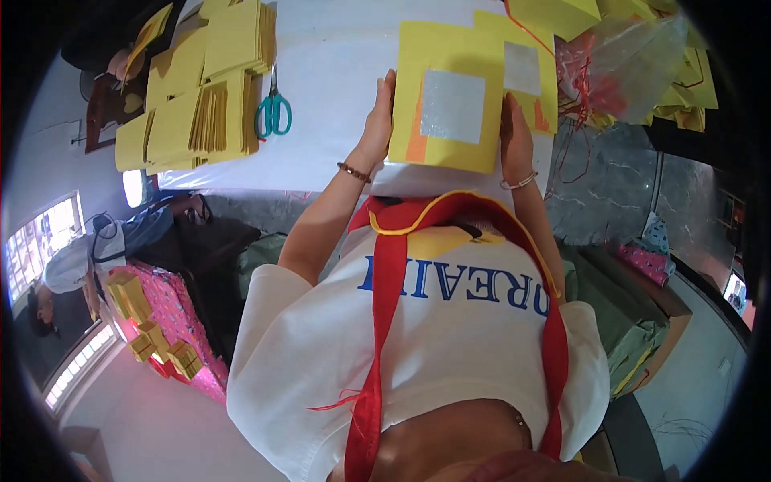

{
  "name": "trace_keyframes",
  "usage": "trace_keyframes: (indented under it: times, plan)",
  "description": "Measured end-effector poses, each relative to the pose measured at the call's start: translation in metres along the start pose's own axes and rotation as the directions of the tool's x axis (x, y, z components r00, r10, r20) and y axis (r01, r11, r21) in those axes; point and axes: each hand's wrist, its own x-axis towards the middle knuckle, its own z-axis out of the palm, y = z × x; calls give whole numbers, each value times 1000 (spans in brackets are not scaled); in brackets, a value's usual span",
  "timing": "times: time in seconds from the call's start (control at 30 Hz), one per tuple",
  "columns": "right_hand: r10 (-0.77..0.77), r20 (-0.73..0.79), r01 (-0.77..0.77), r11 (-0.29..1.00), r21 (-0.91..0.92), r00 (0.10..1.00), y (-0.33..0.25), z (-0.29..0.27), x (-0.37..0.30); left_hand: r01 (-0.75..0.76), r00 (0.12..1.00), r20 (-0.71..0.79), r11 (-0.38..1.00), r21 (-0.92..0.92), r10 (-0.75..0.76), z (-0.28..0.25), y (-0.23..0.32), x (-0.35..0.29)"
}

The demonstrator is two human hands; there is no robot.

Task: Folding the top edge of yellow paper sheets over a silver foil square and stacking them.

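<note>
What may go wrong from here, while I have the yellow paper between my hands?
The left hand and right hand are at the side edges of the yellow paper, so it might bend or slip.
It overlaps another sheet, which might be dragged along.
The scissors could be nudged if the nearby piles shift.

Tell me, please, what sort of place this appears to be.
Possibly a small paper-goods workshop: stacked yellow papers and teal-handled scissors lie on a white table.
</note>
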Motion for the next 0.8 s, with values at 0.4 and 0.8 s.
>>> trace_keyframes:
  times: [0.4,0.8]
  plan:
    - [33,103,-19,991,-134,994,-11,15,-9,-53,997,-41,990,129,59,12,-1,-5]
    - [-70,133,97,972,-216,989,0,14,-5,-78,997,1,990,121,78,1,-15,4]
